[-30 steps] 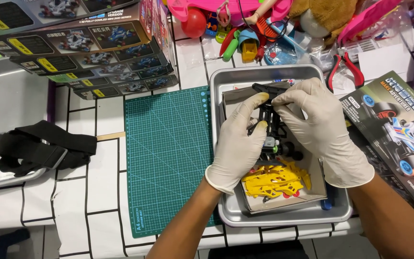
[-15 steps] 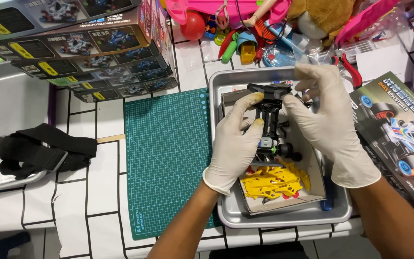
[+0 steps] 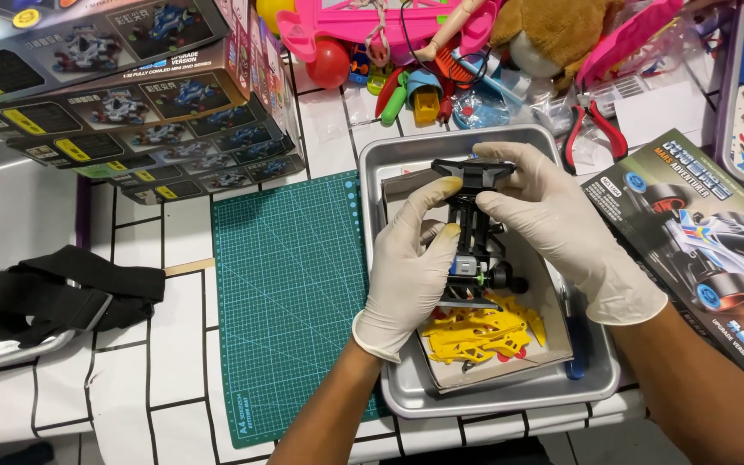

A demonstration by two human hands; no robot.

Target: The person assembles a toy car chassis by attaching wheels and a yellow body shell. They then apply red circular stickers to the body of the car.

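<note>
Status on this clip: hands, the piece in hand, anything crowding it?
Left hand and right hand both gripping black toy car chassis. Chassis held above metal tray. Yellow plastic parts directly beneath; nothing blocking.

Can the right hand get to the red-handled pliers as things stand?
Probably yes, once it lets go. The right hand is gripping the black toy car chassis with the left hand; the pliers lie uncovered just beyond the tray, nothing between.

White table [image 3: 174, 250] with black grid lines, evenly lit, under a green cutting mat [image 3: 286, 293].
</note>
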